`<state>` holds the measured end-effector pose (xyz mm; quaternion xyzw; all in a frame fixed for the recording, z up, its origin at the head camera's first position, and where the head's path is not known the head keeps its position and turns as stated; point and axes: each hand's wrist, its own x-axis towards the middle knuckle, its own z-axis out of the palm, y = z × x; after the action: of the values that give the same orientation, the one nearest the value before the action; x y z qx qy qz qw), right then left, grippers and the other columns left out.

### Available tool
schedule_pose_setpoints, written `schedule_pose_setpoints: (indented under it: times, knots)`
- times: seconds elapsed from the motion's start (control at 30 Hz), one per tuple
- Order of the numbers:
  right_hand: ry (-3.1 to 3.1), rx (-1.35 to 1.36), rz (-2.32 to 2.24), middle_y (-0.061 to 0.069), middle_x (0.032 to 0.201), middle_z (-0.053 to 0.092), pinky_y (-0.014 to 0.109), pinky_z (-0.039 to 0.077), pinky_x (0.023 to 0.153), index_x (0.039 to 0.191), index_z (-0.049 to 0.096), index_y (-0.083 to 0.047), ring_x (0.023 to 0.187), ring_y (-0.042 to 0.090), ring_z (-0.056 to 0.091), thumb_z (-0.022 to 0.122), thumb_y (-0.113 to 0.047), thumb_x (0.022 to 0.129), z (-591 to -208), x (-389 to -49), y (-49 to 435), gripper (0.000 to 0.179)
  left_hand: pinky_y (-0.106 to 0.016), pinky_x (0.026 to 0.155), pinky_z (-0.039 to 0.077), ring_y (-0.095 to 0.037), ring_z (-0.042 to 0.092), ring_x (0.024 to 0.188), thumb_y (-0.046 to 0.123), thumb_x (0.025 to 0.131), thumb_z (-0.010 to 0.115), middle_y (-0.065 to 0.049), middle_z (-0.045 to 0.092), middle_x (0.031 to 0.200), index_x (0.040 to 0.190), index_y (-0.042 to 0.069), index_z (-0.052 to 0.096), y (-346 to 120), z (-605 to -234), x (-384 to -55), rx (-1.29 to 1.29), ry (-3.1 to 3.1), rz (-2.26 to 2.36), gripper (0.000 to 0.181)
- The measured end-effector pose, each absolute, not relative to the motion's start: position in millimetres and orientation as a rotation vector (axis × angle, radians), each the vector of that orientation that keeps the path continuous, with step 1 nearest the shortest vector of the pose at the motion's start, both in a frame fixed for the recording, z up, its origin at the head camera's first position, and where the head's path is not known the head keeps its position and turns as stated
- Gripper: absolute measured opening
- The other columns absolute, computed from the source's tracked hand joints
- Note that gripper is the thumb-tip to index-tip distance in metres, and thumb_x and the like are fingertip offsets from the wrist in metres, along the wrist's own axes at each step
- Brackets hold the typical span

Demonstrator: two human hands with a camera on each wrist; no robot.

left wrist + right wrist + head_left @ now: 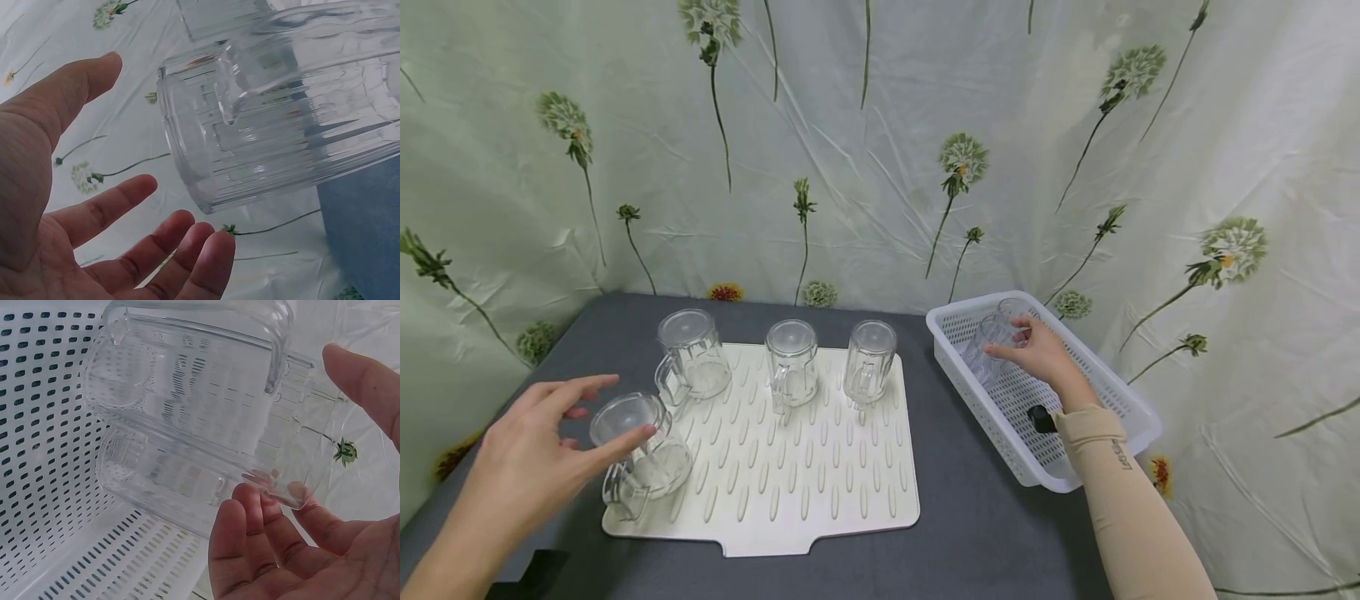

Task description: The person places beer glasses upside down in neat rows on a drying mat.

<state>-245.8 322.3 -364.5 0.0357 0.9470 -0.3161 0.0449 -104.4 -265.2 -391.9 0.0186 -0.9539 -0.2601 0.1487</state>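
My left hand [538, 442] is spread just beside a glass mug [658, 458] on the white tray [775, 527]. My right hand [1041, 354], thumb parted from fingers, is at another mug [206, 394] inside the white basket [981, 412]; I can't tell whether it touches.
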Motion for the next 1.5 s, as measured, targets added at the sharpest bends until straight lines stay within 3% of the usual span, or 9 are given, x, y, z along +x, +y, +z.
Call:
schedule_pose_setpoints:
  times: [0.37,0.73,1.0,1.07,1.3,1.5]
  knots:
    - [2.86,0.16,-1.063,0.031,0.158,0.044,0.061,0.049,0.112,0.167,0.027,0.0,0.143,0.046,0.047,0.075,-0.059,0.096,-360,-238,330,0.104,-0.036,0.068,0.042,-0.023,0.066,0.078,0.055,0.08,0.093,-0.025,0.054,0.138,0.144,0.014,0.066,-261,-386,-106,0.025,-2.703,-0.74,0.081]
    - [2.901,0.144,-1.085,0.03,0.153,0.049,0.059,0.052,0.107,0.165,0.033,-0.002,0.138,0.045,0.052,0.077,-0.057,0.096,-355,-227,333,0.099,-0.032,0.065,0.042,-0.024,0.061,0.079,0.051,0.079,0.094,-0.023,0.056,0.134,0.144,0.014,0.066,-250,-378,-112,-0.068,-2.682,-0.743,0.08]
    - [2.919,0.147,-1.094,0.03,0.149,0.052,0.056,0.053,0.105,0.163,0.034,0.001,0.134,0.043,0.054,0.077,-0.054,0.096,-353,-220,337,0.097,-0.032,0.063,0.052,-0.04,0.071,0.091,0.05,0.081,0.094,-0.021,0.057,0.134,0.144,0.015,0.066,-241,-373,-115,-0.121,-2.679,-0.816,0.077]
    - [2.924,0.147,-1.096,0.03,0.149,0.051,0.055,0.053,0.104,0.163,0.034,0.001,0.134,0.043,0.054,0.077,-0.054,0.096,-353,-219,338,0.096,-0.031,0.064,0.051,-0.041,0.071,0.092,0.05,0.081,0.093,-0.019,0.057,0.134,0.143,0.017,0.066,-239,-371,-114,-0.128,-2.675,-0.822,0.075]
    - [2.933,0.17,-1.133,0.028,0.151,0.051,0.052,0.052,0.104,0.162,0.034,0.0,0.134,0.041,0.053,0.077,-0.055,0.096,-352,-213,341,0.096,-0.05,0.067,0.06,-0.042,0.071,0.093,0.047,0.083,0.093,-0.021,0.058,0.133,0.145,0.016,0.066,-231,-372,-116,-0.16,-2.674,-0.844,0.075]
    - [2.931,0.174,-1.165,0.027,0.155,0.049,0.05,0.052,0.104,0.164,0.032,0.0,0.135,0.04,0.053,0.076,-0.054,0.097,-349,-208,343,0.096,-0.037,0.068,0.055,-0.036,0.07,0.092,0.044,0.084,0.093,-0.016,0.06,0.129,0.144,0.017,0.067,-221,-370,-119,-0.2,-2.653,-0.861,0.07]
